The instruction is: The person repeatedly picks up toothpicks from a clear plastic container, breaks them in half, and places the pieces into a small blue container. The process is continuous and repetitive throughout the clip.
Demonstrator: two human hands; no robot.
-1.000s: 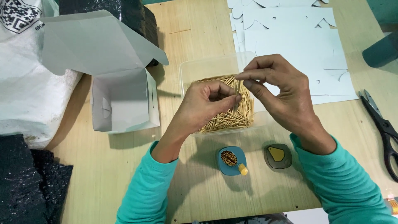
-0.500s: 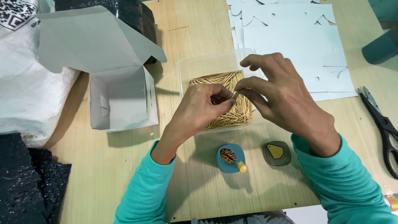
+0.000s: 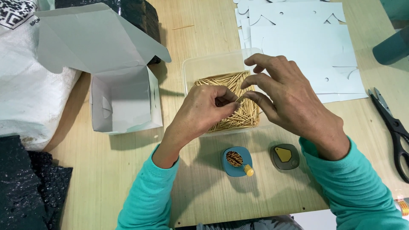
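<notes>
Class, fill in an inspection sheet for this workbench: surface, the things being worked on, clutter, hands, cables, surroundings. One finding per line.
Surface: wooden table, with a thin board under the hands.
Job's things: clear tub of toothpicks; small blue holder with toothpicks inside; grey lid beside it.
Clutter: open white box; cut paper sheets; scissors at right.
Hands: left hand and right hand meet over the tub, pinching toothpicks between fingertips.
Cables: nothing seen.
Surroundings: white sack, black foam, dark teal object.
</notes>
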